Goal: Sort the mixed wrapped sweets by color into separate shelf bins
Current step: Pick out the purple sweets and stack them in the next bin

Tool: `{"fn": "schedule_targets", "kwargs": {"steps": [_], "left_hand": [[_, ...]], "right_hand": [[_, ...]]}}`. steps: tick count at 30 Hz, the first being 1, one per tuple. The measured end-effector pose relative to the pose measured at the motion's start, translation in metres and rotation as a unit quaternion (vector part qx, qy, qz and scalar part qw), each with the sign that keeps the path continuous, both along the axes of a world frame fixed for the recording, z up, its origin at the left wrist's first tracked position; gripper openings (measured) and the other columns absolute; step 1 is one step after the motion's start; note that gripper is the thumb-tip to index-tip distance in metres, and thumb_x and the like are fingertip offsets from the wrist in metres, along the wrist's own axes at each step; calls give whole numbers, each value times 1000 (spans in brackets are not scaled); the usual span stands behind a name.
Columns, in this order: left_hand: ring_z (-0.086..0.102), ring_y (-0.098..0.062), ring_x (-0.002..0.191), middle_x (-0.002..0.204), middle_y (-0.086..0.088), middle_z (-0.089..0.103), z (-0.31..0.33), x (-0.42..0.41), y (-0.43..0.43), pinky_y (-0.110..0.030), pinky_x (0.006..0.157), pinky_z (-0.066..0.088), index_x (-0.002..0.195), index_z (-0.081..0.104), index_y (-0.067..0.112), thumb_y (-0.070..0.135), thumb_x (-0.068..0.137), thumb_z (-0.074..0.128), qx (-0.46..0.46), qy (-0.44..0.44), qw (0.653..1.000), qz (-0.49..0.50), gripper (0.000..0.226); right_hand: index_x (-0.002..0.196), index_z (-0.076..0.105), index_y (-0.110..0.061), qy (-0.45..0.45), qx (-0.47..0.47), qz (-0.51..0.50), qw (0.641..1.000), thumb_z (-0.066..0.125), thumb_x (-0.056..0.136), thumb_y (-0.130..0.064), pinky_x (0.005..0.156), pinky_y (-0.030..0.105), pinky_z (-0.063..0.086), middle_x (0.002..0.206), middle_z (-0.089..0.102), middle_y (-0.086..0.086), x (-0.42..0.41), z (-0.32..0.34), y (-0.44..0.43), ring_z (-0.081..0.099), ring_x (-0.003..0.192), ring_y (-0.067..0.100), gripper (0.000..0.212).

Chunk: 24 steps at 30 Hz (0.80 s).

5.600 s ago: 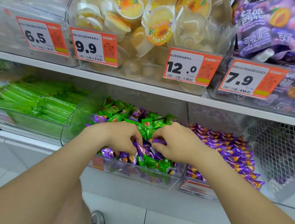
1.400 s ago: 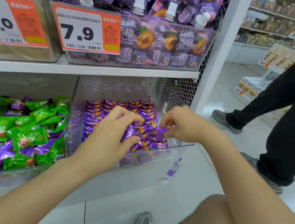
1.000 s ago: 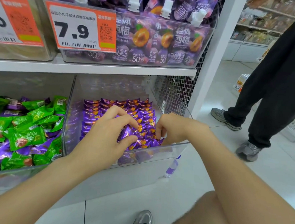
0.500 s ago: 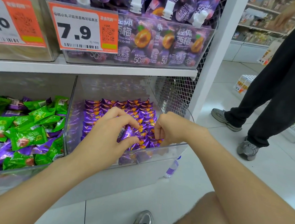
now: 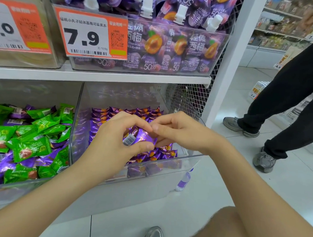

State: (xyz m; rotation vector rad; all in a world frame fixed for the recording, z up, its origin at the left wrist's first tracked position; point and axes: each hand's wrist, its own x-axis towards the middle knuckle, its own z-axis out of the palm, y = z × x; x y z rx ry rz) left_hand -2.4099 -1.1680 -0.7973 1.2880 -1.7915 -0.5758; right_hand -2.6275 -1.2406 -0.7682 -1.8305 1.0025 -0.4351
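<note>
My left hand (image 5: 113,143) pinches a purple sweet (image 5: 145,137) between thumb and curled fingers, barcode facing up. My right hand (image 5: 178,133) nips the same sweet's right end, fingers bent, its forefinger tip touching the left one. The sweet hangs over the front half of the clear bin (image 5: 168,166), above the purple pile (image 5: 152,112). Just left, the mixed bin (image 5: 14,188) holds green sweets (image 5: 30,147) among purple ones.
</note>
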Motion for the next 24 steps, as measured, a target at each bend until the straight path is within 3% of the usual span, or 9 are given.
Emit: {"fn": "schedule_targets", "kwargs": {"steps": [2, 5, 8, 11, 14, 17, 19, 21, 24], "left_hand": [[60, -5, 108, 107, 19, 62, 3, -1, 1, -31, 94, 50, 101, 73, 44, 43, 70, 91, -19, -4, 1000, 8, 36], [59, 0, 106, 110, 19, 60, 3, 2, 1, -11, 90, 41, 107, 75, 44, 60, 64, 84, -24, -40, 999, 10, 47], [54, 5, 111, 116, 23, 55, 1, 3, 0, -4, 93, 34, 123, 74, 40, 48, 77, 83, -40, -106, 994, -2, 48], [56, 3, 107, 113, 19, 57, -1, 0, 0, -2, 91, 34, 113, 78, 36, 39, 87, 78, -80, -101, 991, 20, 26], [57, 1, 100, 105, 17, 56, -2, -3, 0, -7, 86, 39, 95, 79, 35, 43, 88, 76, -65, -87, 994, 29, 11], [60, 0, 89, 102, 21, 55, -1, -5, 0, -24, 74, 51, 89, 74, 45, 45, 88, 77, -6, -80, 997, 19, 4], [60, 0, 92, 104, 23, 57, -3, -6, -1, -29, 81, 52, 93, 76, 44, 43, 89, 77, 18, -89, 996, 20, 4], [54, 1, 107, 112, 18, 58, -7, -6, -4, -14, 95, 42, 108, 77, 41, 32, 95, 73, 18, -116, 993, 20, 17], [48, 0, 116, 124, 12, 51, -9, -3, -4, 6, 88, 27, 122, 72, 40, 13, 98, 62, 50, -124, 991, 20, 38]], "right_hand": [[119, 73, -7, -53, 52, 15, 997, 56, 108, -15, 91, 48, 61, 100, 76, 20, 5, 3, 7, 75, 96, 37, 21], [122, 70, -8, -50, 86, -6, 995, 61, 105, -12, 73, 38, 58, 90, 74, 18, 5, 4, 5, 67, 75, 27, 19], [120, 70, -5, -52, 103, -42, 992, 58, 107, -13, 65, 34, 51, 82, 67, 12, 1, 5, 4, 59, 68, 21, 20], [113, 70, -2, -45, 110, -21, 993, 51, 111, -25, 69, 39, 51, 87, 68, 19, -2, 7, 5, 63, 70, 24, 30], [104, 73, -2, 25, 39, 11, 999, 48, 105, -57, 83, 50, 57, 89, 71, 19, -6, 6, 6, 67, 81, 26, 60], [106, 80, -15, 61, -48, 65, 995, 69, 99, -43, 87, 41, 56, 90, 76, 8, -13, 4, 4, 67, 86, 15, 31], [116, 77, -18, 75, -24, 76, 994, 72, 99, -32, 94, 37, 58, 97, 80, 4, -16, 3, 0, 73, 93, 17, 23], [114, 75, -23, 129, -51, 51, 989, 71, 99, -35, 95, 42, 59, 89, 80, 2, -21, -1, -6, 73, 88, 16, 20], [102, 77, -21, 268, -157, 35, 950, 71, 98, -37, 86, 41, 57, 86, 77, -1, -28, -8, -15, 71, 84, 16, 18]]}}
